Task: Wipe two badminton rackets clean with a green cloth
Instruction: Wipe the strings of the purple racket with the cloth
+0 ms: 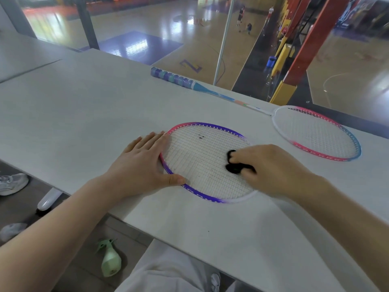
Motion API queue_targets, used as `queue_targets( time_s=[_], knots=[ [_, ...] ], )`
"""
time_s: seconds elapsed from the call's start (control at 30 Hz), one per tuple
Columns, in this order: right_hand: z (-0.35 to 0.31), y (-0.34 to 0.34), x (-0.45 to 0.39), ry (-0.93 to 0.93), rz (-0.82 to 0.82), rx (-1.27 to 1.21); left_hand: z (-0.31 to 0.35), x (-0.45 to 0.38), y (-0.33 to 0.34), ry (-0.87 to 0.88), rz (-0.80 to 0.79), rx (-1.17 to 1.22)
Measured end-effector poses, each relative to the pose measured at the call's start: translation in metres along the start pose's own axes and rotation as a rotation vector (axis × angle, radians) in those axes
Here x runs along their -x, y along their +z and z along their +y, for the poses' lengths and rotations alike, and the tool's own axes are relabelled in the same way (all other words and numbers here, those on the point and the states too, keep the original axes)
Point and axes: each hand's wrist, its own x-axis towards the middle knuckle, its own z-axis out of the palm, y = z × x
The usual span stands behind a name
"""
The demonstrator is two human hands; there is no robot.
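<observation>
Left hand [145, 165] presses flat on the near racket [207, 163] rim; right hand [271, 168] grips the dark-looking cloth [233, 167]. Risk: fingertip pressure snags strings.

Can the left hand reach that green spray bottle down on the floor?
Probably not easily. The left hand rests on the near racket's rim, and the spray bottle stands on the floor below the table edge.

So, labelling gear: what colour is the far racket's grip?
Purple and teal wrapped grip, head view.
</observation>
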Motion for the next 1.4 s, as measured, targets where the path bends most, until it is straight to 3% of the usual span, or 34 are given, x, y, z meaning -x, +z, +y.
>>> queue_targets(
  time_s=[0.3, 0.5, 0.87, 1.4],
  knots=[
    [0.006, 0.009, 0.032, 0.055, 0.120, 0.116, 0.000, -0.001, 0.001, 0.011, -0.017, -0.002],
    [-0.014, 0.012, -0.023, -0.033, 0.015, 0.053, 0.001, -0.001, -0.002, 0.002, -0.032, -0.021],
    [-0.046, 0.025, -0.111, -0.104, 0.014, 0.014, 0.002, 0.001, -0.001, 0.012, 0.022, 0.013],
    [0.007, -0.007, 0.016, 0.058, -0.035, 0.047, 0.004, 0.000, -0.003, -0.011, -0.035, -0.008]
  ],
)
